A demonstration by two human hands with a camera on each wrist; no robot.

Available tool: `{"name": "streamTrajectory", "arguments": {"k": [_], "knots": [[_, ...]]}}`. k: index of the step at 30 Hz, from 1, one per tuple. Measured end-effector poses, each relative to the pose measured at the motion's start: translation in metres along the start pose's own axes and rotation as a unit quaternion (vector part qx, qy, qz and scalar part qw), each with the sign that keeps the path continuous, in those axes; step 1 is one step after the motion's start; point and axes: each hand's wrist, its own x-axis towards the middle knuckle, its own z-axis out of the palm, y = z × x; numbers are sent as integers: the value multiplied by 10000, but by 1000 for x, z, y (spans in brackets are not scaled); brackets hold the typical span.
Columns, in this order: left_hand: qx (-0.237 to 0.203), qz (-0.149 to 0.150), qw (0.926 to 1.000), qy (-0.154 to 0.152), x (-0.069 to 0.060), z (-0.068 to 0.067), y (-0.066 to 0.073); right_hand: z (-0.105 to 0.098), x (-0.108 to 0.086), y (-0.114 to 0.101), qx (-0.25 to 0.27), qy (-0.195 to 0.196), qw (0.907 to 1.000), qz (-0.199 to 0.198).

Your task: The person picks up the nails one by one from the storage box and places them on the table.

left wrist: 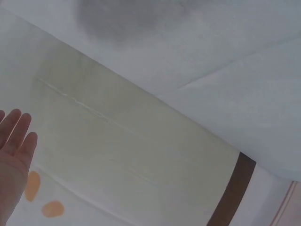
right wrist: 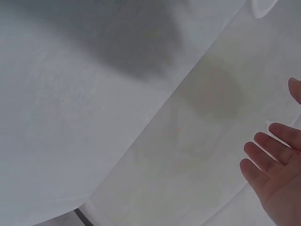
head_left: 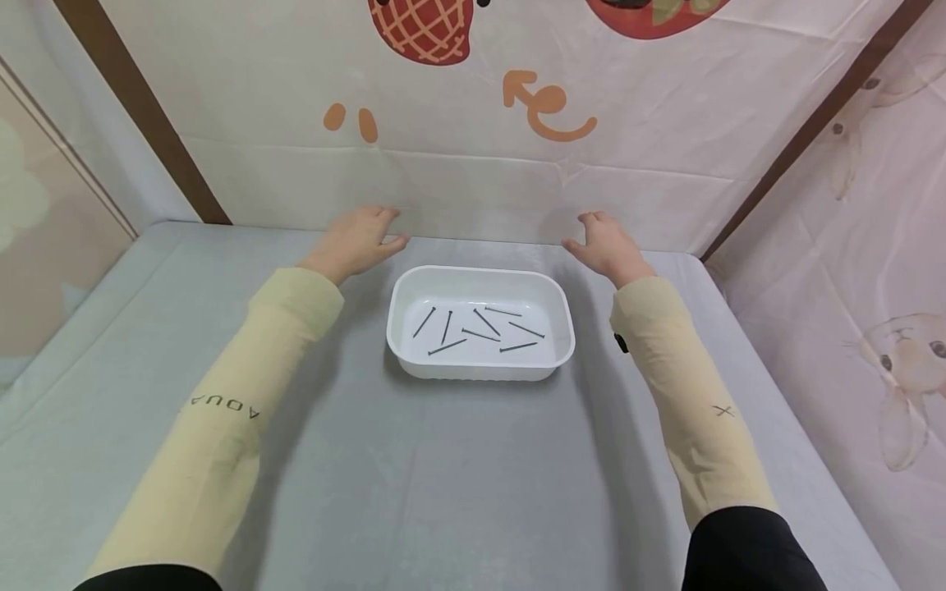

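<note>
White tray [head_left: 480, 372] on bench [head_left: 480, 476], nearer than both hands; loose nails [head_left: 481, 335] on its floor, some heads too small to make out. Left hand [head_left: 358, 238] beyond far left corner, right hand [head_left: 609, 249] beyond far right, both clear of tray. Fingers of each extended, thumb apart. Both wrist views crop the hands; black sleeves [head_left: 746, 550] cut off at near edge.
</note>
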Motion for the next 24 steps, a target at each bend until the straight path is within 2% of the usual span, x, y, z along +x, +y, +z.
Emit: {"name": "streamTrajectory", "arguments": {"k": [10, 18, 24], "knots": [[-80, 177, 9998, -68, -2, 0, 8, -2, -3, -9, -199, -107, 9996, -152], [-161, 216, 9993, -274, -2, 0, 15, -3, -6, -17, -314, -172, 9988, -320], [-200, 236, 9990, -314, -4, 0, 21, -4, -9, -24, -495, -229, 9974, -475]]}}
